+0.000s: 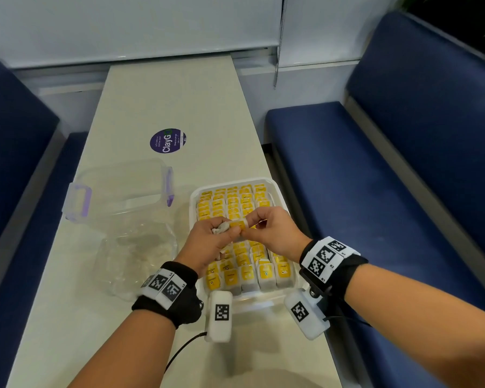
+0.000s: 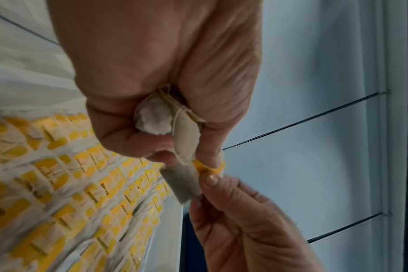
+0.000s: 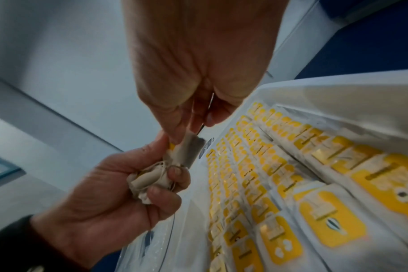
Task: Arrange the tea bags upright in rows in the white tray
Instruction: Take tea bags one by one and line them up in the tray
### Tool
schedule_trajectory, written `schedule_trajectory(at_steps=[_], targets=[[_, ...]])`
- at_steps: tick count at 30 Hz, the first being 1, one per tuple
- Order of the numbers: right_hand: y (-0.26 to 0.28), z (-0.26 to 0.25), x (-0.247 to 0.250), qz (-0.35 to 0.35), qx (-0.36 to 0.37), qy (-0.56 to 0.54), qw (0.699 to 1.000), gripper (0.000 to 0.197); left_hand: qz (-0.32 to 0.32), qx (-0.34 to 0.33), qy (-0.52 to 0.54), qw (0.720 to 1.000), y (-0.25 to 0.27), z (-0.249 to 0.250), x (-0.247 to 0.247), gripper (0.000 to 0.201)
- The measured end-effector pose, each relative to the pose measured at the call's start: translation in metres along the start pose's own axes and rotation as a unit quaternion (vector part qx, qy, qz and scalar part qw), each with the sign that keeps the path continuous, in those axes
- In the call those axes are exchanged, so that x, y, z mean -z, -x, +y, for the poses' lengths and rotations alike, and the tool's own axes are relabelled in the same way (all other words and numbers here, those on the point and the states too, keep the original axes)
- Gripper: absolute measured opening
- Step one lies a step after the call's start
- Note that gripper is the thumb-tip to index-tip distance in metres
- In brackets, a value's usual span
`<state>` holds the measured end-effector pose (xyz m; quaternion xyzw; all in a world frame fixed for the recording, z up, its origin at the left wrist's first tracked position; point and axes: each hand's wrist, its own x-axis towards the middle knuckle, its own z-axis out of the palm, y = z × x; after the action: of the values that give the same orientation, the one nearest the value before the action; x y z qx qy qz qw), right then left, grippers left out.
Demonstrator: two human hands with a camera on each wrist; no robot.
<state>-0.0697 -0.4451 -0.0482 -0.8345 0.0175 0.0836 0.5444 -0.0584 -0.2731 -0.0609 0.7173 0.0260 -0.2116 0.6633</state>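
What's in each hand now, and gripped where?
Left hand clutches a bunch of tea bags by their bodies; right hand pinches one bag's yellow tag.

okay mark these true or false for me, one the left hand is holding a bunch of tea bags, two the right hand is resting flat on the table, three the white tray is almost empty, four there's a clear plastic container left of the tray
1. The left hand grips a bunch of tea bags. True.
2. The right hand rests flat on the table. False: it pinches one tea bag above the white tray.
3. The tray is almost empty. False: rows of yellow-tagged tea bags fill most of it.
4. A clear plastic container stands left of the tray. True.
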Motion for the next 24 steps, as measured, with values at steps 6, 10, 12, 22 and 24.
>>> schedule_trajectory(at_steps=[6, 10, 12, 22, 24], targets=[[0.006, 0.002, -0.003, 0.029, 0.036, 0.010, 0.999, 0.030, 0.008, 0.041, -0.037, 0.998, -0.003, -0.003, -0.005, 0.026], [0.008, 0.010, -0.008, 0.016, 0.029, 0.035, 0.999, 0.028, -0.015, 0.057, -0.070, 0.996, 0.000, -0.003, -0.001, 0.028], [0.011, 0.015, -0.010, 0.000, -0.003, 0.041, 0.999, 0.026, -0.004, 0.064, -0.084, 0.994, 0.002, -0.005, 0.001, 0.023], [0.035, 0.044, -0.030, -0.105, -0.075, 0.164, 0.978, 0.031, 0.063, 0.084, -0.068, 0.992, 0.010, -0.010, 0.018, 0.018], [0.035, 0.043, -0.032, -0.112, -0.079, 0.183, 0.974, 0.030, 0.065, 0.087, -0.060, 0.992, 0.011, -0.012, 0.018, 0.019]])
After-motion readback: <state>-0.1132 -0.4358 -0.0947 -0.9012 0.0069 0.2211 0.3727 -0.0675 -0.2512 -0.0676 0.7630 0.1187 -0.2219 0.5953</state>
